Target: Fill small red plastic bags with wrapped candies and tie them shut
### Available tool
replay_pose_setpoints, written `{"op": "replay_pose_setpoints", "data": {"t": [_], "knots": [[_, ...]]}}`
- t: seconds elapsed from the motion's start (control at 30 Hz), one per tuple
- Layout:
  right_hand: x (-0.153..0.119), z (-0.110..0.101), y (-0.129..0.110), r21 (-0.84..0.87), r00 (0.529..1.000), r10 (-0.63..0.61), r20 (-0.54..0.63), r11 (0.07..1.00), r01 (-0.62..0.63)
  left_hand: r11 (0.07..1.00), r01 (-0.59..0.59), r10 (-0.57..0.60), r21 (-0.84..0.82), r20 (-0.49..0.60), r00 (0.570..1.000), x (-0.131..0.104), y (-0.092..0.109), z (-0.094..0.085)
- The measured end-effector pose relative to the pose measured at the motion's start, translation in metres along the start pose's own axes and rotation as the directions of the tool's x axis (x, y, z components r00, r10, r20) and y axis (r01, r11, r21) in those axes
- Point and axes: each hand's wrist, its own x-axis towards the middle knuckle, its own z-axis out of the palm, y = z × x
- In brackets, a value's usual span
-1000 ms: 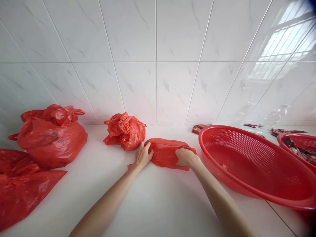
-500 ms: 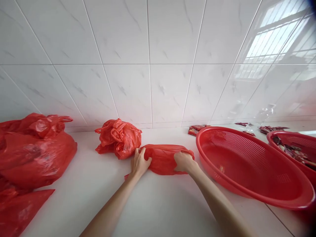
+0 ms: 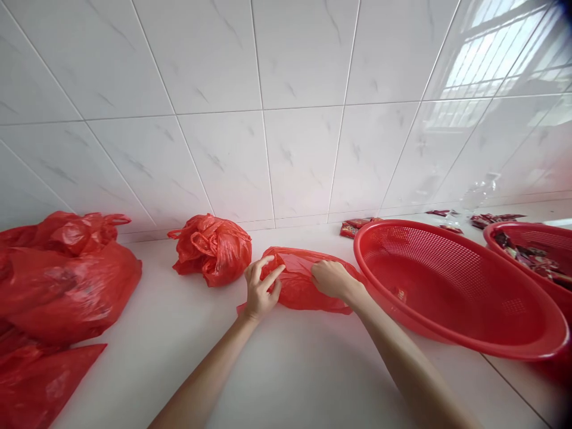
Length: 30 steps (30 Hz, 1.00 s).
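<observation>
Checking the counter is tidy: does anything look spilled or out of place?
Small dark-red packets lie loose on the counter behind the big red basket, outside any basket. Otherwise nothing stands out.

A flat red plastic bag (image 3: 304, 286) lies on the white counter (image 3: 290, 369), between a knotted red plastic bag (image 3: 214, 247) to its left and a round red perforated plastic basket (image 3: 451, 286) to its right.

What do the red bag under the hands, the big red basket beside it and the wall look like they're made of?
The red bag looks like thin, glossy plastic film: it crumples into fine shiny folds. The big red basket seems to be rigid moulded plastic, with a smooth rim and fine mesh holes. The wall looks like glazed ceramic tile, white with grey veining, grout lines and window reflections.
</observation>
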Motion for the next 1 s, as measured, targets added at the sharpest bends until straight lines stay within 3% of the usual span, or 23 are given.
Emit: {"op": "replay_pose_setpoints", "data": {"t": [0.1,0.17,0.23,0.3,0.4,0.6,0.67,0.77,0.87,1.0], "knots": [[0.004,0.004,0.002,0.024,1.0,-0.008,0.025,1.0,0.007,1.0,0.021,-0.019,-0.02,0.061,0.998,-0.001,0.003,0.002],[0.007,0.007,0.002,0.049,0.997,-0.024,0.08,0.999,0.02,0.999,0.051,-0.046,-0.015,0.236,0.971,-0.002,0.006,0.003],[0.009,0.012,0.001,0.076,0.99,-0.041,0.134,0.997,0.031,0.995,0.094,-0.092,0.018,0.454,0.886,-0.002,0.009,0.005],[0.011,0.018,0.0,0.099,0.985,-0.049,0.164,0.995,0.033,0.982,0.154,-0.186,0.106,0.593,0.783,-0.003,0.009,0.008],[0.014,0.024,-0.001,0.131,0.979,-0.042,0.197,0.991,0.016,0.928,0.24,-0.369,0.285,0.625,0.687,-0.007,0.002,0.012],[0.014,0.026,0.005,0.148,0.974,0.004,0.228,0.988,-0.038,0.843,0.349,-0.537,0.41,0.582,0.611,-0.013,-0.01,0.011],[0.012,0.024,0.007,0.153,0.974,0.004,0.226,0.987,-0.04,0.841,0.366,-0.541,0.399,0.586,0.604,-0.014,-0.01,0.01],[0.008,0.02,0.009,0.166,0.97,-0.017,0.242,0.986,-0.024,0.845,0.383,-0.535,0.374,0.561,0.632,-0.013,-0.01,0.009],[0.004,0.014,0.009,0.199,0.962,-0.059,0.267,0.98,0.005,0.818,0.428,-0.573,0.385,0.467,0.673,-0.012,-0.011,0.008],[0.003,0.01,0.009,0.239,0.962,-0.077,0.262,0.971,0.012,0.776,0.463,-0.619,0.428,0.375,0.69,-0.009,-0.012,0.009]]}}
